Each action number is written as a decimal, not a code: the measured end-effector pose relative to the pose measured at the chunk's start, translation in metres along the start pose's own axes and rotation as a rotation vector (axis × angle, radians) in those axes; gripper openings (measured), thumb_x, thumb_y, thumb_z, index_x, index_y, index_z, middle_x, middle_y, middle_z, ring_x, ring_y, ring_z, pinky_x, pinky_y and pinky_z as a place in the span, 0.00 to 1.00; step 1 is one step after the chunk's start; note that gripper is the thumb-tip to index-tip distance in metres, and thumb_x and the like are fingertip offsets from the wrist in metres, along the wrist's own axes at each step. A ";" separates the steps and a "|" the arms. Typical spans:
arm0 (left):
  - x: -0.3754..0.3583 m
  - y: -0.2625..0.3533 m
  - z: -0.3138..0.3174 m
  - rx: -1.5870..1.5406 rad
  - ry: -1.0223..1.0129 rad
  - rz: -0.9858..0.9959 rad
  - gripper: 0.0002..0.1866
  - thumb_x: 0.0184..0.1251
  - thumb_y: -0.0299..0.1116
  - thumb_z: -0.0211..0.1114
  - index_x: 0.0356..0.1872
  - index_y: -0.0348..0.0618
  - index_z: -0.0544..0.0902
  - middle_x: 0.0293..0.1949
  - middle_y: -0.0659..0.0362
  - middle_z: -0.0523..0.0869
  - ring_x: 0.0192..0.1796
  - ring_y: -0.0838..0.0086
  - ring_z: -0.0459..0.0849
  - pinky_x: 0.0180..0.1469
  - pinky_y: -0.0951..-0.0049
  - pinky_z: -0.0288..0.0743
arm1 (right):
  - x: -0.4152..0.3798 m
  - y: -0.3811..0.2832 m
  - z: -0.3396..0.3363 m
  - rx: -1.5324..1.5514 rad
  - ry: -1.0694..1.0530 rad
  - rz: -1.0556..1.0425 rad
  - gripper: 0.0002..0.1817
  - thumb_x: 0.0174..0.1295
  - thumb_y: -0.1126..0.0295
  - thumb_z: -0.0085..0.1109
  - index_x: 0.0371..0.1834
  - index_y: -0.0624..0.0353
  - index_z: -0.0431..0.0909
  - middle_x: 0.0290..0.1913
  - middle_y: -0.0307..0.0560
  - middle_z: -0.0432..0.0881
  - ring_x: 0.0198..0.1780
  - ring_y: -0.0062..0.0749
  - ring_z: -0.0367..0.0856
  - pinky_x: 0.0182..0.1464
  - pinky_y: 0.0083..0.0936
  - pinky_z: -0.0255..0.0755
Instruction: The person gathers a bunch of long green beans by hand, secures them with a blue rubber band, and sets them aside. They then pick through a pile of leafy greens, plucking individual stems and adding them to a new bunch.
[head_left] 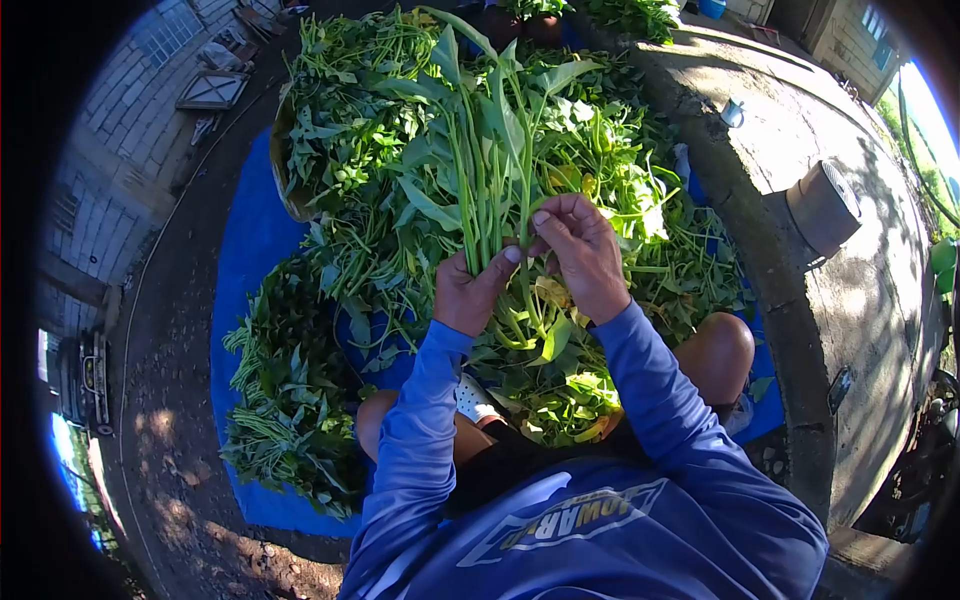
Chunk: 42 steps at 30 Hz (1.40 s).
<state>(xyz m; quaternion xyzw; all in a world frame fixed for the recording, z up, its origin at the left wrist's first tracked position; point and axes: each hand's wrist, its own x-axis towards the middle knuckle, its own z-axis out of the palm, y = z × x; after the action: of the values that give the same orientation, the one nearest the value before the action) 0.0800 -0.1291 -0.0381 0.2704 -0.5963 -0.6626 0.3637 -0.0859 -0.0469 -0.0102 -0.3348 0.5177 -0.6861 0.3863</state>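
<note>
My left hand [470, 292] is closed around the lower ends of a small bunch of water spinach [478, 200], its long pale-green stems upright and its arrow-shaped leaves fanning out on top. Just to the right, my right hand [583, 252] pinches a single water spinach stem [527, 190] between thumb and fingers, close beside the bunch. That stem's lower part hangs below the fingers, over some yellowing leaves. Beneath and beyond both hands spreads a large heap of loose greens [370, 250].
Bundled greens [295, 400] lie at the left on a blue tarp [262, 200]. A raised concrete slab [770, 130] edges the right side, with a cylindrical container [825, 208] and a cup [733, 112] on it. My bent knees flank the heap. Another person's hands show at the top.
</note>
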 end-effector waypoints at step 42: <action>0.007 -0.041 0.009 0.172 0.062 0.019 0.16 0.76 0.42 0.73 0.46 0.36 0.89 0.30 0.66 0.88 0.29 0.85 0.77 0.31 0.78 0.70 | 0.042 0.065 0.034 0.530 0.118 0.363 0.12 0.66 0.66 0.68 0.49 0.60 0.87 0.42 0.38 0.85 0.41 0.28 0.79 0.44 0.31 0.74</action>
<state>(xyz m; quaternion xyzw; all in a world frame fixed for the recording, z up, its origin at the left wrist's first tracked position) 0.0623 -0.1280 -0.0763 0.3155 -0.6420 -0.5967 0.3637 -0.0649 -0.1101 -0.0620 -0.0845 0.3937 -0.7352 0.5453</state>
